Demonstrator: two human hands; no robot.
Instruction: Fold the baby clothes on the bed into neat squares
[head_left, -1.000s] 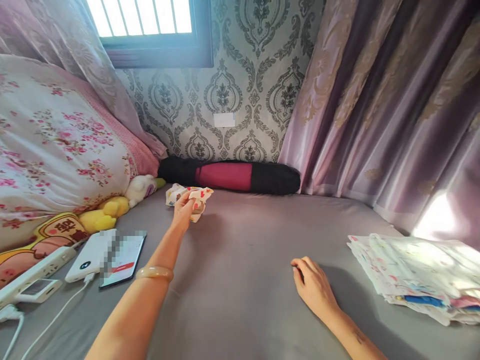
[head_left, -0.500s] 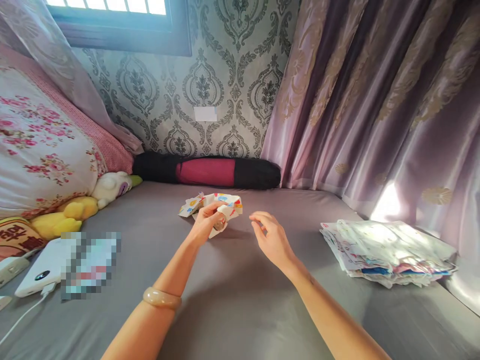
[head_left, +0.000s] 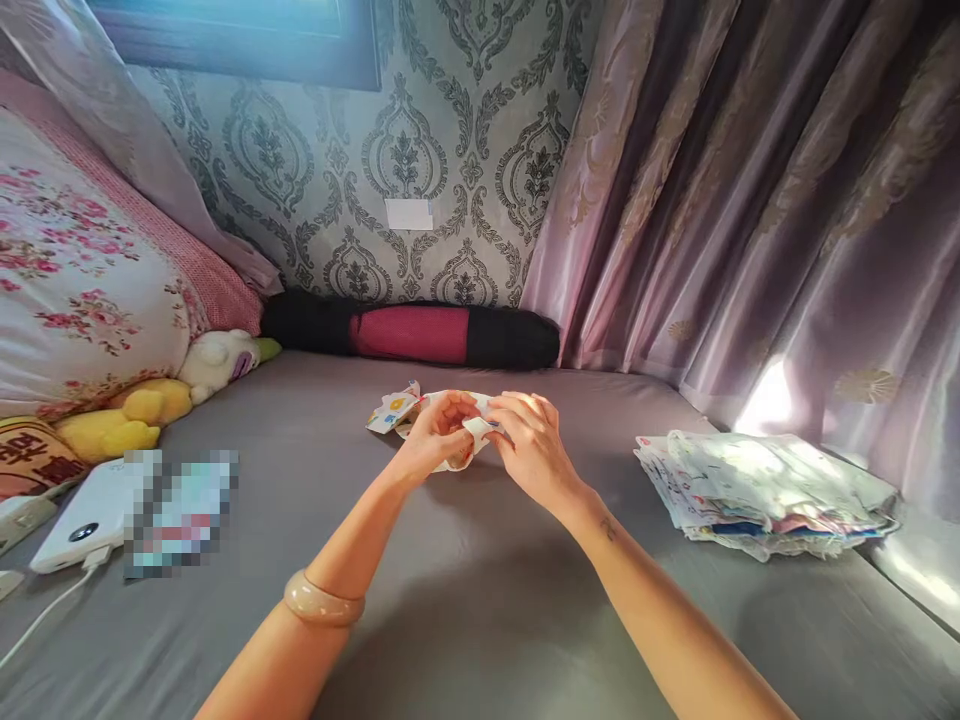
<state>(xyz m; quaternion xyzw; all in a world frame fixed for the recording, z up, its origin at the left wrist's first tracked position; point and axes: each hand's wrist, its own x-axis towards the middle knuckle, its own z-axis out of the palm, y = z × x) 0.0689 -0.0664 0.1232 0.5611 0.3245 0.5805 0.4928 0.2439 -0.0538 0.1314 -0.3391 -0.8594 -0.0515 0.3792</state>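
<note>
The left hand [head_left: 439, 440] pinches the cloth [head_left: 391, 410]; the right hand [head_left: 531, 442] touches it — grip unclear. Probably unfolding, which calls for pinching both edges.

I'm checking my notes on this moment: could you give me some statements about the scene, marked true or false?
1. The left hand holds a patterned cloth. True.
2. The right hand rests on the cloth stack. False: the right hand is at the patterned cloth, beside the left.
3. The bangle is on the right forearm. False: the bangle is on the left.
4. A white cable is plugged into the white power bank. True.
</note>
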